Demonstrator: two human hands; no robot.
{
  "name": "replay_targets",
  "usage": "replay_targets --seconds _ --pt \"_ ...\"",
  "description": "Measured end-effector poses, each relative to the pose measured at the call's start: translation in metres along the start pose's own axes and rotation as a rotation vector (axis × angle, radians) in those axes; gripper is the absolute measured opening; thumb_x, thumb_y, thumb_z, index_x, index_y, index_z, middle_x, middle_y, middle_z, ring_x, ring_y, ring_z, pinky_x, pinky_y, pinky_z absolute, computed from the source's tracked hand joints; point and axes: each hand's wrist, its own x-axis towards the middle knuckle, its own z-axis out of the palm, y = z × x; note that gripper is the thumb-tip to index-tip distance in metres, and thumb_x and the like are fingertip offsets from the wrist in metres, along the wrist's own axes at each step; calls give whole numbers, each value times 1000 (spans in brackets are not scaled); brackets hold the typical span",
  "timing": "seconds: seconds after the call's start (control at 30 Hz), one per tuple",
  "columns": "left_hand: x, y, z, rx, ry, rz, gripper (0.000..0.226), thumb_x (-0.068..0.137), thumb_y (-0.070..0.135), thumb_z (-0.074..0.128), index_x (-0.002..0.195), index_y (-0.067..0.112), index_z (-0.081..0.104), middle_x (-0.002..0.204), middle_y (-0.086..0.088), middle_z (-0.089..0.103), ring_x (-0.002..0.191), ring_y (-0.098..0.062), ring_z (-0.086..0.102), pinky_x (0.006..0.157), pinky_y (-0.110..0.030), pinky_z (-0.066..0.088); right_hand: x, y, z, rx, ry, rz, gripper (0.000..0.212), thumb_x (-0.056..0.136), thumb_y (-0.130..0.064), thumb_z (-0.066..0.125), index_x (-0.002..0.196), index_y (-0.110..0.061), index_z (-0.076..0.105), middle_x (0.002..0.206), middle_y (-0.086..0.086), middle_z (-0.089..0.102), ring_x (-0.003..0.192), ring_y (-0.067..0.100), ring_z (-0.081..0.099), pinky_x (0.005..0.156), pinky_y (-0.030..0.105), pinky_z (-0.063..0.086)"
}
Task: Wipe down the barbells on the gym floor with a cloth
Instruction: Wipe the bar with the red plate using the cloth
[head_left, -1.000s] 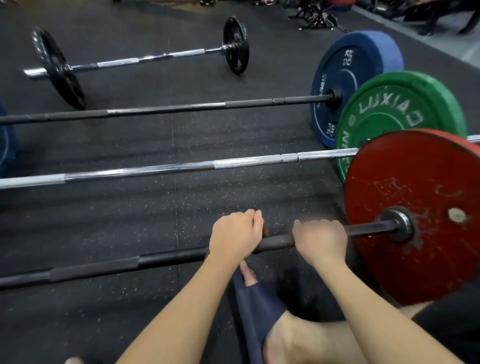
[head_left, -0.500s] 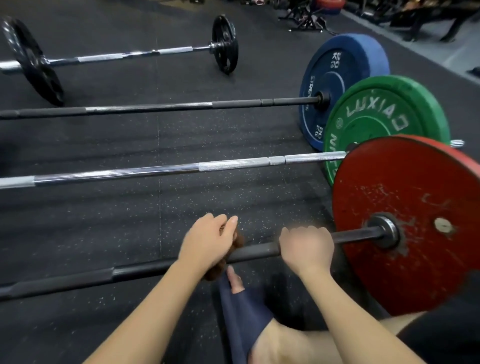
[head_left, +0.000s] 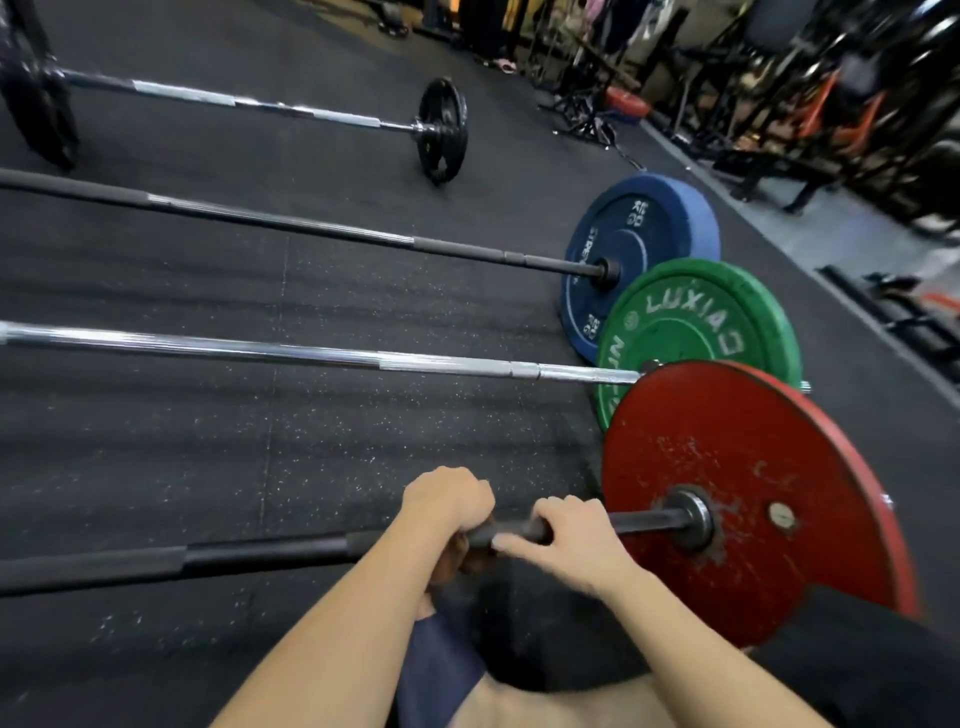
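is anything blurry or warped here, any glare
Head view, background: racks smeared by motion blur; head view, floor: the wide lens bows the chrome bar, which also glares; head view, foreground: left hand, right hand and near bar look fairly sharp.

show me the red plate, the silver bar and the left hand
red plate (head_left: 779, 457), head view, on its scuffed flat face
silver bar (head_left: 260, 350), head view, on the middle of the shaft
left hand (head_left: 447, 499), head view, on the back of the hand
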Motion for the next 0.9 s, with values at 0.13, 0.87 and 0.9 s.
replay_targets --seconds 0.13,0.87,0.9 --pt "5 -6 1 -90 -30 27 51 105 46 33 130 13 63 138 -13 61 120 -33 59 97 -39 46 10 -3 -29 -30 -410 8 74 69 -94 53 90 -23 50 93 -6 56 93 26 53 92 43 40" --pt "-21 1 10 -42 394 202 41 104 52 34 90 22 58 95 2 67 81 -23 54 75 -35 43 4 6 -14 -50 -215 -76 63 83 -84 50 96 -22 49 100 -3 54 95 19 40 93 44 34" --pt "-22 0 11 -57 393 193 41 105 52 34 92 21 58 97 0 67 82 -23 53 75 -35 43 3 7 -16 -18 -218 -82 60 84 -82 52 97 -24 48 99 -5 52 95 19 41 93 42 34"
